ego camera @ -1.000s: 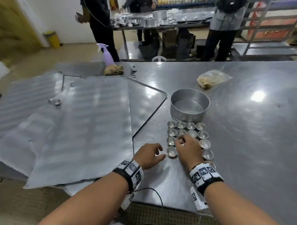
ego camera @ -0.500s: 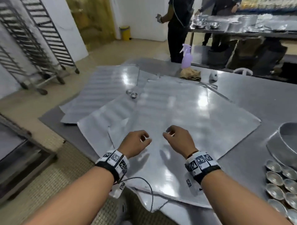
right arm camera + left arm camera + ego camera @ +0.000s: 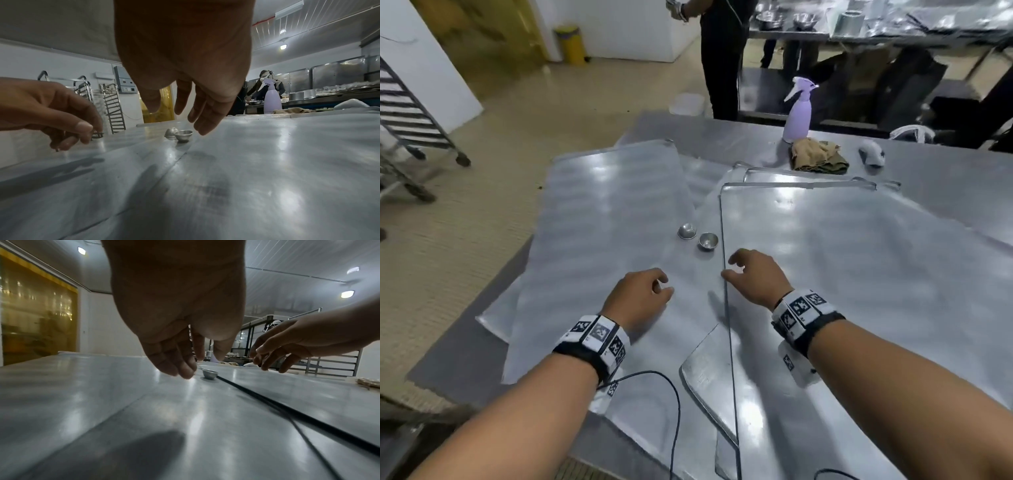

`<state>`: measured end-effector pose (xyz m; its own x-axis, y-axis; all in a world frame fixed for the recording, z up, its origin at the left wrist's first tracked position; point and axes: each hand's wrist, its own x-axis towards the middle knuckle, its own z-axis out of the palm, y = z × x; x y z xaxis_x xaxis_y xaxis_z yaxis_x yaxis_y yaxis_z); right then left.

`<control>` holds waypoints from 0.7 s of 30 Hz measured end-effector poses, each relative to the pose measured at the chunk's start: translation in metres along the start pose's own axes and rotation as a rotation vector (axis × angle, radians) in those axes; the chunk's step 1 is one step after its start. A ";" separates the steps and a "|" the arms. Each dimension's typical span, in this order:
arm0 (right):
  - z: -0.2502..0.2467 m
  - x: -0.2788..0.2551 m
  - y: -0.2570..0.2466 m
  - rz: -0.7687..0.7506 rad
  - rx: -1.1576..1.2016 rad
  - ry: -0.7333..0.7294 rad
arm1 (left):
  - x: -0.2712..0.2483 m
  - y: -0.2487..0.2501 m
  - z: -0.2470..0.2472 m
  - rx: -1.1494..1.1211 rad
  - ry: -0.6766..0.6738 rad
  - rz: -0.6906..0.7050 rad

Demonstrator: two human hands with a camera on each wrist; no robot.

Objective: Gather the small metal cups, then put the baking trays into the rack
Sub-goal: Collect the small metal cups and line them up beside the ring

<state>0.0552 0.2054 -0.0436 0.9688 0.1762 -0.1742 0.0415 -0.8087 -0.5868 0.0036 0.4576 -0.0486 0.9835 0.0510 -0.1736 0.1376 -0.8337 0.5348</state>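
Observation:
Two small metal cups lie on the overlapping baking trays: one upside down [image 3: 687, 231] [image 3: 171, 131], one upright [image 3: 708, 241] [image 3: 183, 134] [image 3: 210, 373]. The big top tray [image 3: 859, 274] lies to the right, a ribbed tray [image 3: 606, 219] to the left. My right hand [image 3: 732, 265] hovers just short of the upright cup, fingers loose and spread, holding nothing. My left hand [image 3: 662, 286] hovers lower left of the cups, fingers loosely curled, empty. Both hands [image 3: 191, 368] [image 3: 174, 116] stay above the tray surface.
A lilac spray bottle [image 3: 798, 113], a brown cloth [image 3: 818, 156] and a white cap [image 3: 872, 153] sit at the table's far side. A wheeled tray rack [image 3: 410, 120] stands on the floor at the left. A person in black [image 3: 722, 58] stands beyond the table.
The view swung left, away from the rows of gathered cups and the round tin. Both hands moved over the trays and now reach toward the two stray cups.

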 end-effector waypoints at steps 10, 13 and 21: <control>0.025 0.091 -0.014 0.010 0.002 -0.015 | 0.115 -0.002 -0.003 0.114 -0.036 0.159; 0.034 0.110 -0.009 0.011 0.024 -0.033 | 0.143 0.001 0.005 0.157 -0.040 0.195; 0.052 0.126 0.007 -0.036 0.012 0.053 | 0.189 0.012 0.022 0.205 -0.118 0.225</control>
<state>0.1650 0.2517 -0.1108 0.9784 0.1744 -0.1110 0.0735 -0.7953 -0.6018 0.1889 0.4450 -0.0929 0.9645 -0.2009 -0.1714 -0.1196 -0.9110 0.3947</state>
